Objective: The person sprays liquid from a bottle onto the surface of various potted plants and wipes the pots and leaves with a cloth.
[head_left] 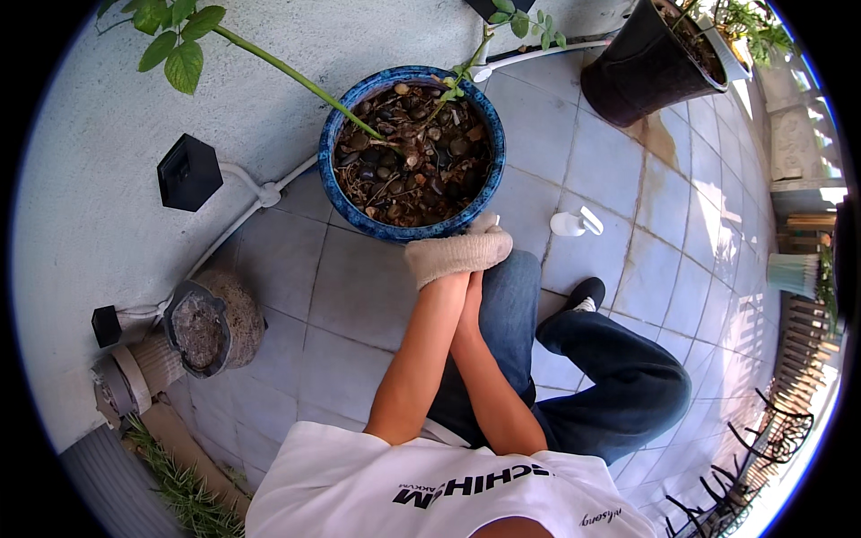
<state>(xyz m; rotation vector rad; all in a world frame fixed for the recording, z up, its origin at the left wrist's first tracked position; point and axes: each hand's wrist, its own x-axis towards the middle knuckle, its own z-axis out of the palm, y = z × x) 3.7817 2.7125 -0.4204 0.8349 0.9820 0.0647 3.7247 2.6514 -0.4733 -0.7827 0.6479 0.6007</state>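
Note:
A blue glazed pot holds dark soil, pebbles and a cut brown stump with green stems rising from it. Both my forearms reach up to its near rim, with the wrists close together. My left hand wears a beige knitted glove and lies against or just below the rim. Beside it, bunched beige glove fabric sits where my right hand ends, mostly hidden behind the left wrist. A small white bit shows by the glove tip. The fingers of both hands cannot be made out.
A white bottle-like thing lies on the grey tiles to the right. A dark tall planter stands at the back right. A rough stone pot and black wall lamp are at left. White pipes run along the wall.

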